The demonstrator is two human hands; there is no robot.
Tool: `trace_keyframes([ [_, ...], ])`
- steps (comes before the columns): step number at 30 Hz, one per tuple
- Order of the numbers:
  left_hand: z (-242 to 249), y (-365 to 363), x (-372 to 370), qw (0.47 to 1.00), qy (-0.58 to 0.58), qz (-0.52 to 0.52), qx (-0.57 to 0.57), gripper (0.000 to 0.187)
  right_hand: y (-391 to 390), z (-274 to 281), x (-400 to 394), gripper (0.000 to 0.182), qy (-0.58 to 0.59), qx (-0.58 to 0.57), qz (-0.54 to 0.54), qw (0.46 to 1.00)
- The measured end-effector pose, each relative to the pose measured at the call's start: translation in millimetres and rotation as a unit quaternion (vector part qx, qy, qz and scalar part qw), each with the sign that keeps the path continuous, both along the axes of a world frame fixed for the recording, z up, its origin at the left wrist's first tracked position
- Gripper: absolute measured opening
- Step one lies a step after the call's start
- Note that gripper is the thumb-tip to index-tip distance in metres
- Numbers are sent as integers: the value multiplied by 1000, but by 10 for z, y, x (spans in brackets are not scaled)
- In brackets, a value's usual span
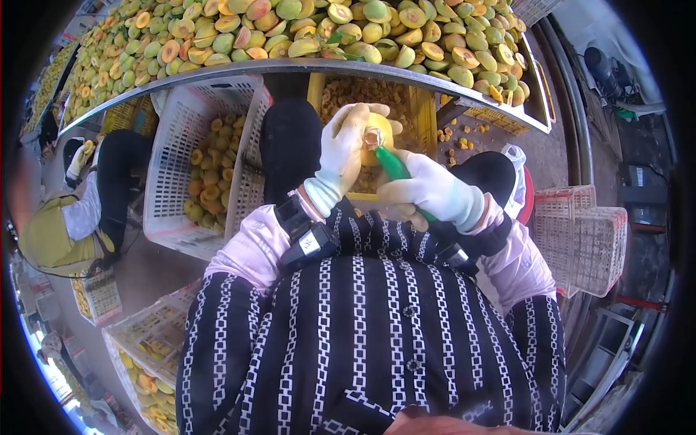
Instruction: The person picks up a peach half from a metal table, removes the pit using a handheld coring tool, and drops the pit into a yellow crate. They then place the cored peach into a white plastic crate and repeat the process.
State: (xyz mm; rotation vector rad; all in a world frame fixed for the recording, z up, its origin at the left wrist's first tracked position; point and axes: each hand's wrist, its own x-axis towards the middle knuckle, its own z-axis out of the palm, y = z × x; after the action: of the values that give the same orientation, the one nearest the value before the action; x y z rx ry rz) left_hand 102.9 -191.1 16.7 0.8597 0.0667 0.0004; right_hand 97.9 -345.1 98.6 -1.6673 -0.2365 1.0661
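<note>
My left hand [339,151], in a white glove, is closed around a yellow peach half [383,127] with its cut side showing. My right hand [438,190], gloved too, grips a green-handled pitting tool [393,165]. The tool's metal end meets the middle of the peach half; its exact shape is hard to make out. Beneath both hands, between my knees, is a yellow crate [428,127] holding brown pits and scraps [366,90].
Ahead, a metal-edged table [290,64] is heaped with cut peaches [239,32]. To my left stands a white crate [163,185] partly filled with peach halves [212,170]. Stacked crates [591,243] stand at right. A co-worker [80,210] sits at far left. Fruit pieces [460,143] litter the floor.
</note>
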Motion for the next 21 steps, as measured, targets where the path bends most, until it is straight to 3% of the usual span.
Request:
trace_keyframes([
  [2, 5, 19, -2, 1000, -14, -5, 6, 36, -20, -35, 44, 20, 164, 43, 12, 985],
  [4, 32, 41, 17, 999, -46, -14, 18, 38, -34, -172, 41, 21, 188, 96, 0, 977],
  [6, 51, -25, 49, 999, -40, 5, 19, 38, -32, -216, 32, 19, 266, 230, -24, 936],
  [10, -127, -170, 208, 997, -3, 28, -71, 40, 19, -494, 28, 20, 344, 329, -55, 878],
  [11, -211, -196, 288, 988, 84, 84, -102, 40, 79, -578, -2, 22, -80, 138, -140, 977],
  [12, -297, -211, 318, 967, 171, 139, -130, 40, 109, -625, -30, 23, -482, -89, -196, 850],
  [14, -351, -99, 249, 981, 169, 53, -82, 40, -153, -606, 152, 26, -491, -274, -223, 796],
  [15, -339, -61, 216, 980, 144, -7, -138, 41, -392, -835, 274, 30, -472, -266, -211, 813],
  [16, -330, -20, 177, 971, 123, -68, -193, 41, -498, -775, 300, 36, -142, -114, -282, 942],
  [18, -296, 5, 155, 971, 118, -109, -177, 42, -625, -595, 184, 38, 51, 135, -251, 957],
  [20, -323, -46, 133, 969, 113, -145, -165, 42, -586, -400, 82, 36, 76, 160, -184, 967],
  [21, -369, -67, 123, 980, 103, -128, -108, 42, -535, -350, 69, 37, 49, 130, -139, 981],
])
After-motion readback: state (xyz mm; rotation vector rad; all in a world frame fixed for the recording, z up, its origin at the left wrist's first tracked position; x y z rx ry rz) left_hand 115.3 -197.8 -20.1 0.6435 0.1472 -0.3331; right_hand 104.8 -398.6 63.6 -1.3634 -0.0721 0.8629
